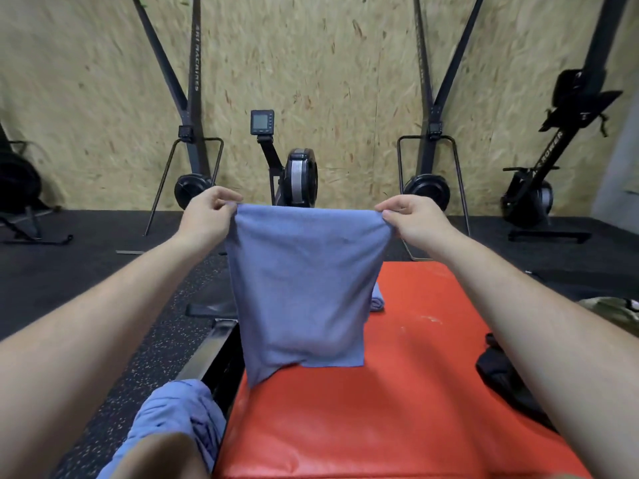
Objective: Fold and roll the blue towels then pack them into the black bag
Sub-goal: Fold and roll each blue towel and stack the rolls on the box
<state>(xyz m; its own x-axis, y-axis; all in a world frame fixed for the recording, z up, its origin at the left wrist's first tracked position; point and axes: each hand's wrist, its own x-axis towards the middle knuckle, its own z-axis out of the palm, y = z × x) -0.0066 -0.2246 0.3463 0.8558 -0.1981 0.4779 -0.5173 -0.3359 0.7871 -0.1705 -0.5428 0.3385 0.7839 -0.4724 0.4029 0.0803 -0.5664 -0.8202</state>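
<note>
The left hand (pixel 209 216) and right hand (pixel 411 219) each pinch a top corner of a blue towel (pixel 304 288), held up above the red mat (pixel 397 392). It hangs lengthwise downward, top edge level, bottom edge touching the mat. The black bag (pixel 501 378) lies at the mat's right edge.

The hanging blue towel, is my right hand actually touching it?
Touching. The head view shows the right hand pinching the top right corner of the blue towel, thumb and fingers closed on the cloth with no gap.
</note>
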